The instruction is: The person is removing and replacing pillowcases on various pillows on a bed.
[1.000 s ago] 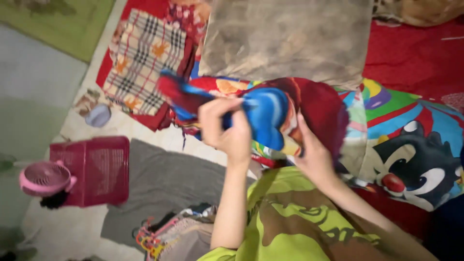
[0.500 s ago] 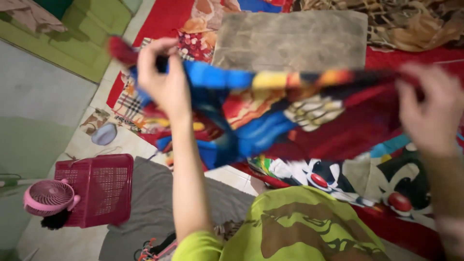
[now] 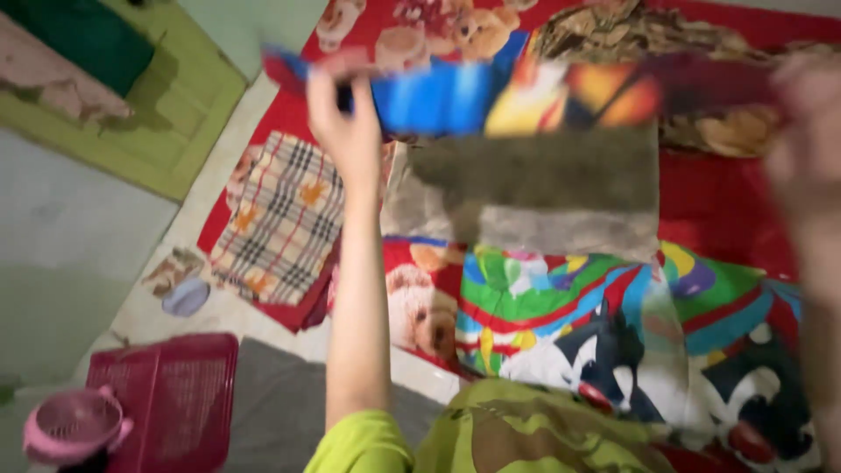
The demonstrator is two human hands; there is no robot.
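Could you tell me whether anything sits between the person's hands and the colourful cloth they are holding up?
Nothing visible does. The left hand grips one end of the colourful cloth directly, and the blurred right hand meets its other end. The cloth is stretched in the air above the grey pillow.

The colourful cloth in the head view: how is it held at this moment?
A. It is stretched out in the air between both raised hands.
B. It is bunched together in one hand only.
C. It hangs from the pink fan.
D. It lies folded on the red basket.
A: the blue, yellow and red cloth spans from the left hand to the blurred right hand, high above the bedding.
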